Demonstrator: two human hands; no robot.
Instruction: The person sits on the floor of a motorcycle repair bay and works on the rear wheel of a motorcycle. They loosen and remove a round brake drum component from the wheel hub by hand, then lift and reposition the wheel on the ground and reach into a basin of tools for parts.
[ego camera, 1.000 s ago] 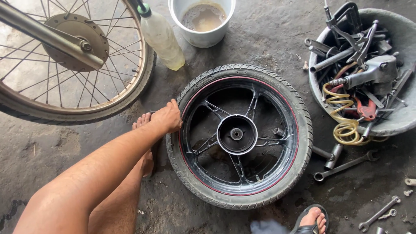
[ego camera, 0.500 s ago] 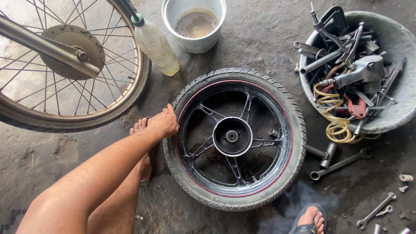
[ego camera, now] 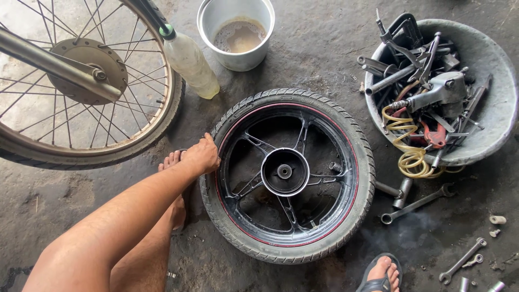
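Note:
A black motorcycle wheel [ego camera: 285, 172] with cast spokes, a red rim stripe and a tyre [ego camera: 363, 162] on it lies flat on the concrete floor. My left hand [ego camera: 203, 155] reaches from the lower left and grips the tyre's left edge, fingers curled over the sidewall. Just left of that hand my bare left foot [ego camera: 171, 162] rests against the tyre. My right foot, in a sandal [ego camera: 381, 273], stands below the wheel. My right hand is out of view.
A spoked wheel [ego camera: 81, 81] on a bike stands upper left, with a plastic bottle [ego camera: 190, 64] leaning by it. A white bucket [ego camera: 238, 60] of murky liquid is behind the tyre. A grey basin [ego camera: 500, 81] of tools sits right; wrenches [ego camera: 416, 204] lie on the floor.
My left hand stays on the same spot of the tyre's left edge. The view has shifted slightly; nothing else moved.

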